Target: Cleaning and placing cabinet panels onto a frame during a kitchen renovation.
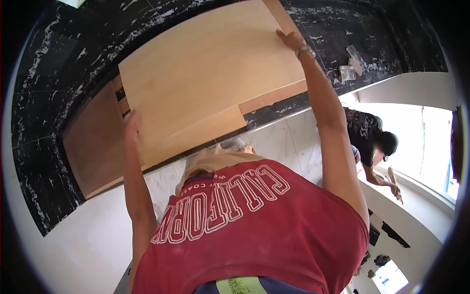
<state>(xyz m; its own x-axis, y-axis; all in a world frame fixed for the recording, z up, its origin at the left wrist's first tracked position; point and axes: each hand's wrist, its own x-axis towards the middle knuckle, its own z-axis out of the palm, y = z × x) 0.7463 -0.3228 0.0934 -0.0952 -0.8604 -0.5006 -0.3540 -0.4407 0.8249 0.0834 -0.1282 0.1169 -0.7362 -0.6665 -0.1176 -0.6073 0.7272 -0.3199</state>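
A large pale wooden panel point(210, 73) lies across a frame of wooden strips set in black, white-veined stone. My right hand point(292, 40), with a watch on its wrist, is at the panel's right edge. Its thumb lies on top and its fingers close over the edge. Near the left edge of the panel is my left hand point(131, 130), smeared by motion, so its fingers cannot be made out. Beside that hand a darker brown board point(95, 142) lies partly under the pale panel. A thin wooden strip point(274, 98) shows along the panel's near right side.
Black stone point(49, 68) surrounds the wood. Small flat pieces point(347, 73) lie on it at the right. White floor tiles point(274, 142) show on the near side. At the right, another person point(364, 130) in a dark shirt bends over, holding thin wooden pieces point(393, 185) by a bright opening.
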